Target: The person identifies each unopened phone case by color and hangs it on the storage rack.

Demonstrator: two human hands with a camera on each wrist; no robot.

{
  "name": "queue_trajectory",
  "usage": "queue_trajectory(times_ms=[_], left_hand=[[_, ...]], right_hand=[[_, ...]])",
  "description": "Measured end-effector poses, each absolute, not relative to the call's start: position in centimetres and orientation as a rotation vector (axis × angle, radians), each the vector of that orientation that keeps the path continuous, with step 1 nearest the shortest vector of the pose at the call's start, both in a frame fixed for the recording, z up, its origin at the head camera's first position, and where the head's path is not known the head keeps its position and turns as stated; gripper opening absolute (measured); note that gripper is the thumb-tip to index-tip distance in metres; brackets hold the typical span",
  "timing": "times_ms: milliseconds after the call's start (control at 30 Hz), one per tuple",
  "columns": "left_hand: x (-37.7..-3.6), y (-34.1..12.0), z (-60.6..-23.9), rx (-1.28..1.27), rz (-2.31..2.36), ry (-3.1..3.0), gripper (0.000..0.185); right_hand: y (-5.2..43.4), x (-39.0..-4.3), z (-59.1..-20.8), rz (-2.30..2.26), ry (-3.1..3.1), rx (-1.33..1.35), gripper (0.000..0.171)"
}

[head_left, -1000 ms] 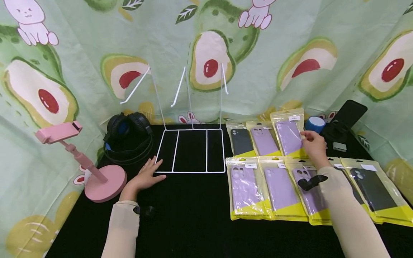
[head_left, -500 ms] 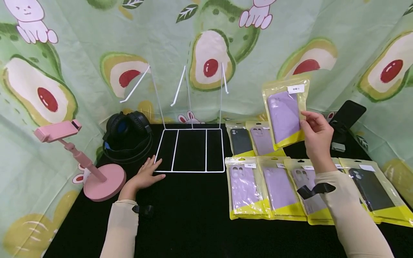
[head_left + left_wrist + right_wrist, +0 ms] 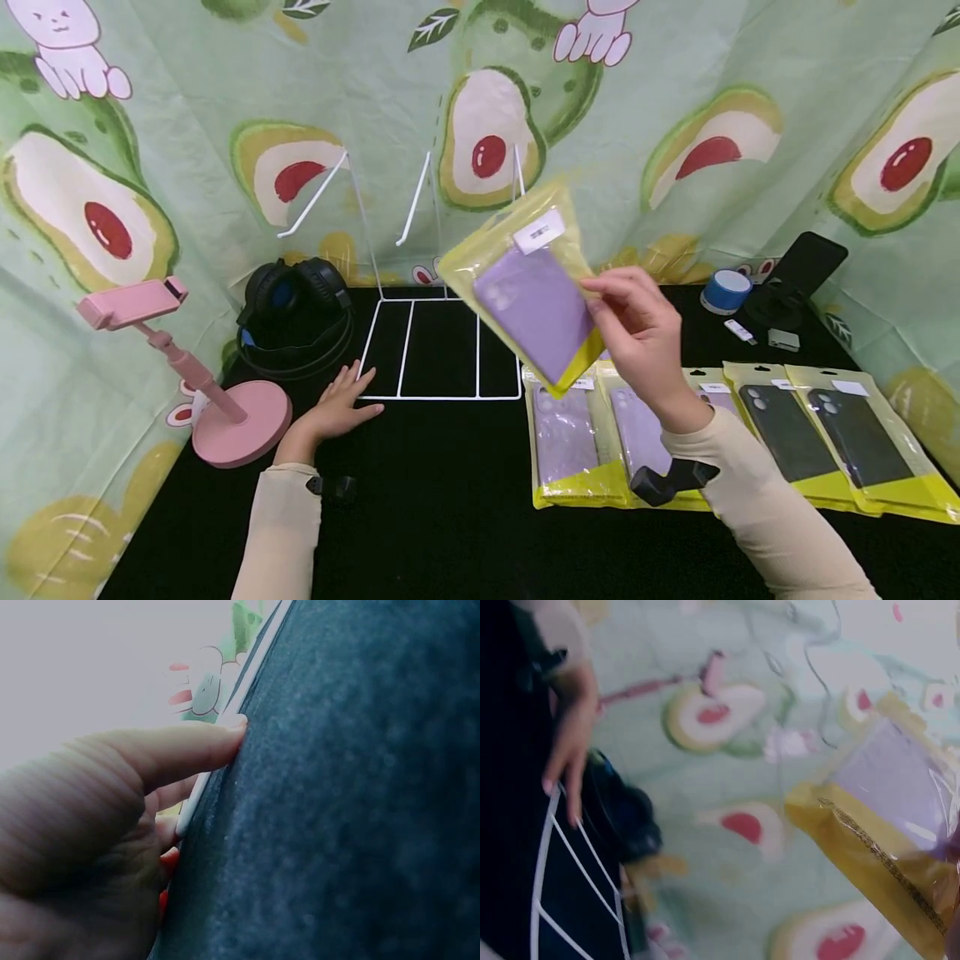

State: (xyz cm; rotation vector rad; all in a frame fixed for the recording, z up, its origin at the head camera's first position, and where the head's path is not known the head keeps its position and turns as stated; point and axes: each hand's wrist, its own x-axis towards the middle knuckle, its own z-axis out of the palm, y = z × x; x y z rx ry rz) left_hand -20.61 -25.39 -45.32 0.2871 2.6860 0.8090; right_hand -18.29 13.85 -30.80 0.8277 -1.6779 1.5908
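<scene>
My right hand pinches the edge of a packaged purple phone case, held tilted in the air before the right side of a white wire rack. The clear and yellow pouch has a white label near its top; its yellow bottom part shows in the right wrist view. My left hand lies with spread fingers on the black table at the rack's front left corner, and its fingers touch the white wire in the left wrist view. Three bare prongs stick out from the rack's uprights, the right one partly hidden by the pouch.
Several packaged phone cases, purple and dark, lie in a row at the right. Behind them are a blue speaker, a USB stick and a black phone stand. Black headphones and a pink phone stand are at left.
My right hand has lifted the packaged purple phone case off the back row and carried it left toward the rack, tilting it. The left hand has stayed in place.
</scene>
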Motion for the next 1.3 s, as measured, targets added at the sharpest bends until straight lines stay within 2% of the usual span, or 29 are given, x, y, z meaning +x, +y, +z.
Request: queue_trajectory(times_ms=[333, 700, 900, 1100, 1300], left_hand=[[-20.3, -25.5, -45.2, 0.311, 0.849, 2.699, 0.070], [-20.3, -25.2, -45.3, 0.332, 0.855, 2.698, 0.069], [-20.4, -25.3, -45.0, 0.313, 0.844, 2.690, 0.070], [-20.5, -25.3, -45.0, 0.281, 0.846, 2.679, 0.070], [-20.5, -25.1, -45.2, 0.277, 0.840, 2.669, 0.071]], right_hand=[[7.3, -19.8, -32.2, 1.586, -1.804, 0.880, 0.024], [5.6, -18.5, -31.6, 1.569, -1.924, 0.744, 0.018], [4.8, -22.7, -34.0, 1.594, -1.947, 0.625, 0.016], [3.3, -27.0, -34.3, 1.585, -1.976, 0.497, 0.020], [2.2, -30.0, -34.1, 1.468, -2.087, 0.379, 0.019]])
